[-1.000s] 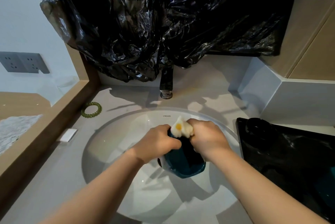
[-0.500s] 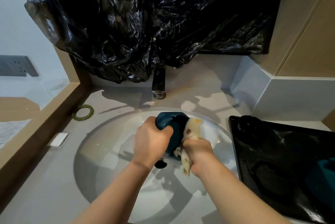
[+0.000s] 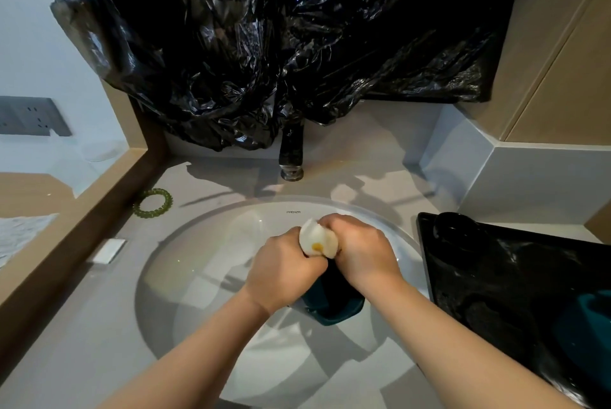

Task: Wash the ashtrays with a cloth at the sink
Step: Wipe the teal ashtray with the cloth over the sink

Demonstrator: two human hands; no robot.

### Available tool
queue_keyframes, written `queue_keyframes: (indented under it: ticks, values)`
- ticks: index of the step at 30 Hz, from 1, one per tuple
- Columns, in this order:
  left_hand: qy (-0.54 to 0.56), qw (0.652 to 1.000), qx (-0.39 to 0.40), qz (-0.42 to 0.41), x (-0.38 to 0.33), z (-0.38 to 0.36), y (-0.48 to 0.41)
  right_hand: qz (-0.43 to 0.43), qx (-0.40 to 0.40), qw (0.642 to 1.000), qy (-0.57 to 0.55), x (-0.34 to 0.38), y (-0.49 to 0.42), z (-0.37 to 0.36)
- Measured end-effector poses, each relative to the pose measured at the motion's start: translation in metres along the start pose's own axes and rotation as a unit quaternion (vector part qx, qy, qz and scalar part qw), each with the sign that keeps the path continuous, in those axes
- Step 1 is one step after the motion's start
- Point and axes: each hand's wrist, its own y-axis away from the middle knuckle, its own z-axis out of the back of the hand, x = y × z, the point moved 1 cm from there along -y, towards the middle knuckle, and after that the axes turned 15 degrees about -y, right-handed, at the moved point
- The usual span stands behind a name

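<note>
Over the sink (image 3: pixel 185 263), both hands close together, knuckles up. Left hand (image 3: pixel 284 271) curled round the upper edge of a teal ashtray (image 3: pixel 334 306), which hangs tilted above the basin, lower rim toward the camera. Right hand (image 3: pixel 362 255) clenched on a pale cloth (image 3: pixel 317 240), pressing it against the top of the ashtray; a yellow spot visible on the cloth where it bulges out between the two hands. Fingertips hidden behind the hands, so exact grip hard to tell. Above the basin, a dark tap (image 3: pixel 291 157), partly covered by a crumpled black bag (image 3: pixel 264 44). On the counter to the left, a green ring (image 3: pixel 152 202) near the wooden frame, apart from the basin. To the right, a black tray (image 3: pixel 515 276) just beside the sink, holding a dark ashtray (image 3: pixel 458 231) at its far corner and possibly a second teal one (image 3: pixel 585 326) at the picture's edge.
</note>
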Motion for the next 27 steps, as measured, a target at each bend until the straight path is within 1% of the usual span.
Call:
queue_keyframes:
  ticks: [1, 2, 3, 4, 5, 6, 8, 9, 10, 11, 12, 13, 14, 15, 16, 17, 18, 19, 20, 21, 22, 23, 24, 25, 26, 27]
  values:
    - [0.008, 1.0, -0.015, 0.008, 0.0, -0.001, 0.0, -0.015, -0.033, 0.999, -0.017, -0.003, 0.001, -0.001]
    - [0.021, 0.999, -0.034, 0.02, -0.001, -0.001, 0.001, -0.048, -0.073, 0.994, -0.062, -0.009, 0.001, -0.003]
    - [0.038, 0.997, -0.057, 0.037, 0.0, -0.002, 0.001, -0.1, -0.107, 0.98, -0.134, -0.015, 0.003, -0.007]
    - [0.056, 0.994, -0.079, 0.056, 0.0, -0.002, 0.001, -0.165, -0.135, 0.951, -0.226, -0.019, 0.004, -0.014]
    - [0.074, 0.989, -0.101, 0.074, 0.0, -0.002, 0.0, -0.229, -0.15, 0.908, -0.318, -0.02, 0.007, -0.021]
    - [0.099, 0.984, -0.116, 0.094, 0.0, -0.004, 0.0, -0.281, -0.152, 0.854, -0.41, -0.02, 0.01, -0.029]
    - [0.173, 0.965, -0.13, 0.15, -0.002, -0.007, 0.002, -0.331, -0.124, 0.748, -0.561, -0.019, 0.013, -0.041]
    - [0.215, 0.951, -0.125, 0.185, -0.001, -0.011, 0.004, -0.337, -0.107, 0.713, -0.605, -0.017, 0.015, -0.044]
    - [0.259, 0.935, -0.107, 0.216, 0.0, -0.014, 0.005, -0.333, -0.099, 0.698, -0.626, -0.018, 0.016, -0.044]
    - [0.303, 0.92, -0.076, 0.236, 0.003, -0.018, 0.006, -0.329, -0.1, 0.698, -0.628, -0.019, 0.016, -0.043]
    - [0.336, 0.909, -0.034, 0.244, 0.006, -0.022, 0.006, -0.323, -0.111, 0.71, -0.616, -0.023, 0.014, -0.042]
    - [0.339, 0.911, 0.008, 0.233, 0.009, -0.025, 0.006, -0.316, -0.122, 0.725, -0.6, -0.027, 0.012, -0.04]
    - [0.305, 0.931, 0.033, 0.195, 0.013, -0.026, 0.007, -0.311, -0.129, 0.739, -0.584, -0.032, 0.009, -0.039]
    - [0.218, 0.968, 0.031, 0.122, 0.018, -0.026, 0.006, -0.308, -0.129, 0.753, -0.566, -0.034, 0.006, -0.036]
    - [0.095, 0.995, 0.01, 0.021, 0.024, -0.026, 0.004, -0.307, -0.121, 0.773, -0.542, -0.036, 0.005, -0.033]
    - [-0.044, 0.994, -0.033, -0.092, 0.027, -0.024, 0.003, -0.303, -0.106, 0.791, -0.521, -0.035, 0.004, -0.028]
    - [-0.168, 0.962, -0.075, -0.201, 0.029, -0.023, 0.001, -0.302, -0.086, 0.805, -0.504, -0.036, 0.003, -0.025]
    - [-0.254, 0.916, -0.105, -0.293, 0.032, -0.021, -0.003, -0.303, -0.068, 0.809, -0.499, -0.037, 0.001, -0.022]
    - [-0.315, 0.871, -0.107, -0.361, 0.033, -0.019, -0.005, -0.309, -0.049, 0.807, -0.501, -0.038, -0.001, -0.019]
    - [-0.356, 0.841, -0.079, -0.4, 0.032, -0.017, -0.006, -0.316, -0.026, 0.802, -0.506, -0.041, -0.003, -0.017]
    - [-0.378, 0.823, -0.038, -0.422, 0.03, -0.014, -0.008, -0.326, -0.005, 0.802, -0.501, -0.042, -0.003, -0.016]
    - [-0.374, 0.821, -0.003, -0.432, 0.027, -0.012, -0.009, -0.33, 0.017, 0.802, -0.497, -0.044, -0.005, -0.014]
    - [-0.352, 0.829, 0.008, -0.433, 0.023, -0.013, -0.009, -0.333, 0.032, 0.801, -0.496, -0.043, -0.005, -0.013]
    - [-0.326, 0.848, 0.005, -0.419, 0.018, -0.015, -0.008, -0.33, 0.045, 0.792, -0.511, -0.043, -0.005, -0.013]
    - [-0.295, 0.876, 0.002, -0.381, 0.012, -0.017, -0.006, -0.328, 0.038, 0.784, -0.526, -0.041, -0.006, -0.012]
    - [-0.245, 0.915, 0.01, -0.32, 0.008, -0.017, -0.005, -0.318, 0.024, 0.768, -0.555, -0.04, -0.009, -0.012]
